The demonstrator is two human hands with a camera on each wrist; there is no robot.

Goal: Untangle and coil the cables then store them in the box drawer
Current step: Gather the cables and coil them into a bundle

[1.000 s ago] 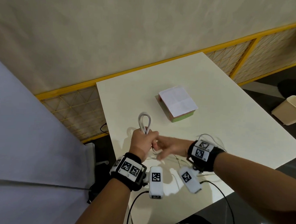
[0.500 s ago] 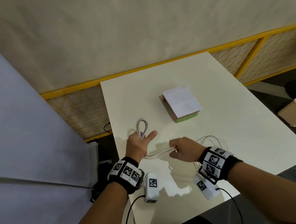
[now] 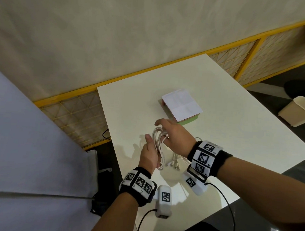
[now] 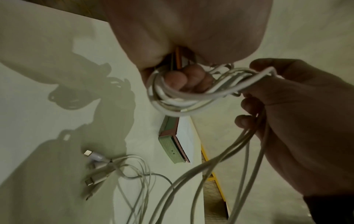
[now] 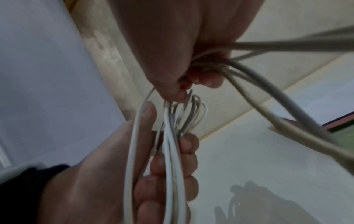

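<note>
A coil of white cable [image 3: 158, 143] stands upright in my left hand [image 3: 149, 149], whose fingers [image 4: 177, 78] curl through its loops. My right hand [image 3: 172, 136] hovers just over the top of the coil and grips the free strands [image 4: 254, 121] that run down from it; the pinch shows in the right wrist view [image 5: 191, 81]. Those strands trail to a loose tangle with plugs [image 4: 97, 162] on the white table [image 3: 234, 135]. The box drawer [image 3: 181, 106], white on top with green and pink sides, sits shut just beyond my hands.
The table's left edge [image 3: 111, 141] is close beside my left hand, with a yellow wire fence [image 3: 75, 116] below it. A cream bin [image 3: 297, 111] stands on the floor at the right. A grey-white panel [image 3: 34, 145] fills the left.
My right hand, which had drawn a strand out to the right, has swung back up over the coil. The coil in my left hand has more loops now.
</note>
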